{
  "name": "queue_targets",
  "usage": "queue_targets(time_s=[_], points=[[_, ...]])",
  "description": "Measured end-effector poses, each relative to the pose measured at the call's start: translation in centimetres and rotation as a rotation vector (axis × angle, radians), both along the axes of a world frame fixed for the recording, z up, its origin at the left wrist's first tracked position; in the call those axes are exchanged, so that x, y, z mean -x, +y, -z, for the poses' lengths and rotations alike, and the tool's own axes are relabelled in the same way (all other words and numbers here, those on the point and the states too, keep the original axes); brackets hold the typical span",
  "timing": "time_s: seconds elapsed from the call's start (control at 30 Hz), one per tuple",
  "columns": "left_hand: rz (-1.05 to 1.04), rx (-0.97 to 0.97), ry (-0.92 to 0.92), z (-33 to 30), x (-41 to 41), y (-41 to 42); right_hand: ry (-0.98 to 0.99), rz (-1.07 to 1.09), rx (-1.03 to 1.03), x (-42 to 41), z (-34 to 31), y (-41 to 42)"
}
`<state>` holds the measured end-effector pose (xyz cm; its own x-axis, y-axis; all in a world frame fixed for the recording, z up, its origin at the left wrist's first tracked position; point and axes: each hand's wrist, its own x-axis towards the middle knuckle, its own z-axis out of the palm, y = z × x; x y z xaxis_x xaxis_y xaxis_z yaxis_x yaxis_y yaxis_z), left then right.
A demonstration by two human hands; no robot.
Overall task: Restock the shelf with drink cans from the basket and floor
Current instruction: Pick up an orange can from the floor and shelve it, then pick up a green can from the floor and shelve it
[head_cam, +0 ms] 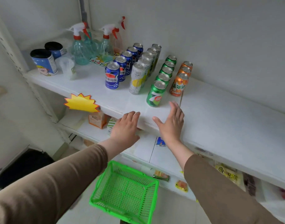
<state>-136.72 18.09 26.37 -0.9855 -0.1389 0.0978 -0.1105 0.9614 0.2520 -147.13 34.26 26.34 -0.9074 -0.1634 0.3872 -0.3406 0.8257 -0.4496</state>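
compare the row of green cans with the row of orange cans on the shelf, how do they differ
The row of green drink cans holds five cans; the row of orange drink cans holds three. The green row's front can stands nearer the edge of the white shelf than the orange row's front can. The green row lies left of the orange one. Both are upright, single file, running front to back, silver tops up.

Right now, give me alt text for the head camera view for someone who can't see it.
Two open hands, left hand and right hand, reach toward the front edge of a white shelf holding four rows of drink cans: blue, white, green and orange. An empty green basket sits on the floor below.
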Motion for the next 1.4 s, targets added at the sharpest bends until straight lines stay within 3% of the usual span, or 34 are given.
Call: queue_targets(time_s=[0.4,0.73,1.07,1.4], points=[[-0.109,0.032,-0.133,8.2,-19.4,-14.6,-0.001,-0.271,-0.199,-19.9,8.5,-13.5],[-0.25,0.022,-0.284,25.2,-28.8,-22.4,-0.274,-0.506,-0.303,-27.0,29.3,-22.2],[-0.338,-0.03,-0.316,49.7,-30.2,-24.3,-0.471,-0.533,-0.396,-24.2,54.2,-26.5],[-0.315,-0.023,-0.265,67.1,-25.5,-28.0,-0.56,-0.483,-0.471,-15.7,74.5,-33.3]])
